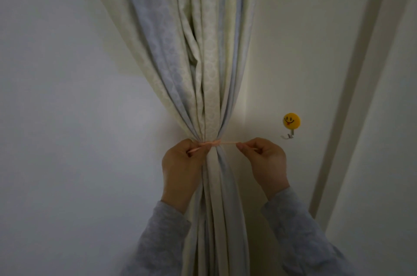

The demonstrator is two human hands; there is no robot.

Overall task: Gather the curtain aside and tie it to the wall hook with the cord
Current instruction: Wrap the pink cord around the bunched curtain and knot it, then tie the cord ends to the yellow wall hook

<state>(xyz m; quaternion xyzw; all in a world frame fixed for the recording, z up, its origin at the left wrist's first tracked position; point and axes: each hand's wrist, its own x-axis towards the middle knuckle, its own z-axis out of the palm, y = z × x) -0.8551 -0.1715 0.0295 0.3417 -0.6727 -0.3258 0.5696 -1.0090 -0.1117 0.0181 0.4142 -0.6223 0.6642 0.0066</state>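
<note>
White wall [56, 118] behind, pale door frame [345, 106] far right. Yellow smiley wall hook [291, 124] sits right of the bunched curtain [209, 84], apart from it, nothing on it. Pink cord [216, 143] wraps the curtain's pinched waist. Left hand [182, 163] pinches one cord end against the fabric; right hand [264, 158] pinches the other end, taut, between curtain and hook. Grey sleeves [300, 230] low.

Pale curtain [203, 86] cinched by pink cord [216, 143], left of smiley hook [290, 125].
</note>
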